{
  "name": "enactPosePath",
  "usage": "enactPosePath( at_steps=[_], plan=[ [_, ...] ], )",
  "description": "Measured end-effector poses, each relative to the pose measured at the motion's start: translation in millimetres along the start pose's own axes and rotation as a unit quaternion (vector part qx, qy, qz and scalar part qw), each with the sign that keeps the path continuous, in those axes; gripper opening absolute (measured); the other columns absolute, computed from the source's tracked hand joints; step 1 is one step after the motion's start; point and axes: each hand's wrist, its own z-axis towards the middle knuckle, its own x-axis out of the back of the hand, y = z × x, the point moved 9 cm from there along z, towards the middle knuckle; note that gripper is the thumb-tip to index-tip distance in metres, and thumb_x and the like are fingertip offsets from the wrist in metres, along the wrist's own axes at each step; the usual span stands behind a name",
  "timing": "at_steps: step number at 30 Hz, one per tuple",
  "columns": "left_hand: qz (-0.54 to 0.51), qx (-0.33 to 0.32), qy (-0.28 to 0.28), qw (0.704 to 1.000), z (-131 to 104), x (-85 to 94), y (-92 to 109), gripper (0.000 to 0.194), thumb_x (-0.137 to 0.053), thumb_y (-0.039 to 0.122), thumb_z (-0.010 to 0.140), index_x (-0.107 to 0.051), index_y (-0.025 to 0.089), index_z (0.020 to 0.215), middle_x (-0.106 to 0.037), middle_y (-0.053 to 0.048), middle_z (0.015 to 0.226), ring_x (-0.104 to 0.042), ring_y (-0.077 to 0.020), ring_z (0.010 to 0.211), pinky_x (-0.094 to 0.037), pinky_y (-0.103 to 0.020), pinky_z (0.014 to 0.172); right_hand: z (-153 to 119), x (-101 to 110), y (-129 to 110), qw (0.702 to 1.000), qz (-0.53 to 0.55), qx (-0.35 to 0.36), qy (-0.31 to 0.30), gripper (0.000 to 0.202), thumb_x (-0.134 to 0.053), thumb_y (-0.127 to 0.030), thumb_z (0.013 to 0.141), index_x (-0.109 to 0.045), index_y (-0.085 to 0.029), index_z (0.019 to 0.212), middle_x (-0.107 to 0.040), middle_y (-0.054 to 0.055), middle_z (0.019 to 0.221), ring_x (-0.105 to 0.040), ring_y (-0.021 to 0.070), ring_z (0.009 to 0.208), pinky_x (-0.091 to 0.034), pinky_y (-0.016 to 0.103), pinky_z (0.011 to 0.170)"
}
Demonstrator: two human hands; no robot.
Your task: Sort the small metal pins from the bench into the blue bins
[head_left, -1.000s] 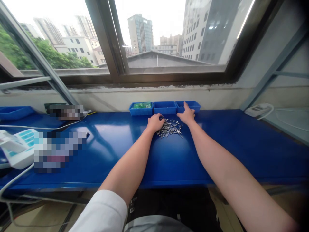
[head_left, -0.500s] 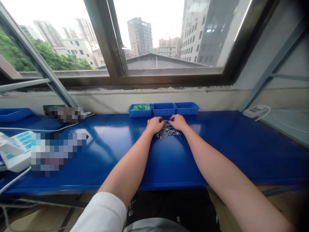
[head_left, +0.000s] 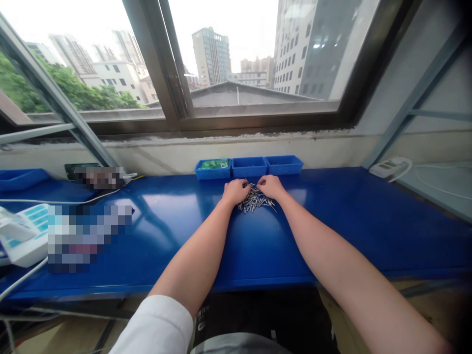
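On the blue table lies a loose pile of thin, shiny metal pins, too small to tell their exact kind. At the pile's left edge is my left hand, its fingers curled round some pins and the thumb bent inward. My right hand rests at the upper right edge of the pile, with thumb and fingers closed on pins there. The fingertips of both hands are partly hidden among the pieces.
Behind the pile stand a blue bin with green packets, a middle blue bin and a right blue bin. A white device with blue keys is at the left. A power strip lies far right. Shelf posts flank the window.
The view has shifted very slightly. Both hands keep the same place at the pile, and the pins look unmoved.
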Motion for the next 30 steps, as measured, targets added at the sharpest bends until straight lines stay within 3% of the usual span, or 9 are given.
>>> enactPosePath(
  at_steps=[14,17,21,25,30],
  plan=[
    [-0.001,-0.005,0.004,1.0,1.4,-0.4,0.1,0.034,-0.046,0.041,0.085,-0.068,0.027,0.106,-0.066,-0.004,0.119,-0.057,-0.0264,0.11,-0.041,-0.039,0.096,-0.4,-6.6,-5.3,0.997,-0.061,0.01,-0.035,0.015,-0.056,-0.024,0.081,-0.07,-0.019,0.082,-0.071,0.01,0.094,-0.063,0.0244,0.089,-0.043,0.029,0.074],
    [-0.012,-0.001,0.006,1.0,0.6,1.1,0.2,0.035,-0.047,0.041,0.085,-0.067,0.025,0.109,-0.065,-0.005,0.12,-0.057,-0.0264,0.111,-0.04,-0.039,0.097,-0.6,-2.8,-8.3,0.999,-0.029,0.015,-0.022,0.015,-0.054,-0.021,0.083,-0.068,-0.019,0.083,-0.07,0.008,0.093,-0.062,0.0216,0.087,-0.043,0.027,0.074],
    [-0.051,-0.01,0.057,0.997,-0.8,10.5,1.4,0.036,-0.05,0.039,0.085,-0.064,0.023,0.115,-0.065,-0.005,0.12,-0.057,-0.0227,0.112,-0.039,-0.034,0.1,-3.1,3.5,-19.4,0.999,0.026,0.047,-0.008,0.015,-0.052,-0.019,0.084,-0.067,-0.016,0.084,-0.07,0.008,0.088,-0.06,0.0179,0.081,-0.042,0.025,0.071],
    [-0.099,-0.063,0.073,0.99,-1.9,13.6,8.6,0.024,-0.051,0.034,0.087,-0.069,0.025,0.102,-0.07,0.0,0.105,-0.061,-0.0188,0.103,-0.042,-0.03,0.095,-7.1,7.8,-32.5,0.994,0.057,0.093,-0.004,0.015,-0.052,-0.017,0.083,-0.066,-0.016,0.08,-0.069,0.006,0.082,-0.059,0.0164,0.076,-0.041,0.025,0.069],
    [-0.108,-0.063,0.106,0.986,-3.1,20.5,8.3,0.018,-0.053,0.03,0.086,-0.069,0.024,0.092,-0.071,-0.001,0.097,-0.062,-0.0179,0.096,-0.043,-0.03,0.09,-8.2,11.2,-37.3,0.988,0.097,0.116,0.016,0.014,-0.052,-0.018,0.081,-0.065,-0.015,0.078,-0.068,0.006,0.079,-0.058,0.0159,0.073,-0.041,0.027,0.07]
  ],
)
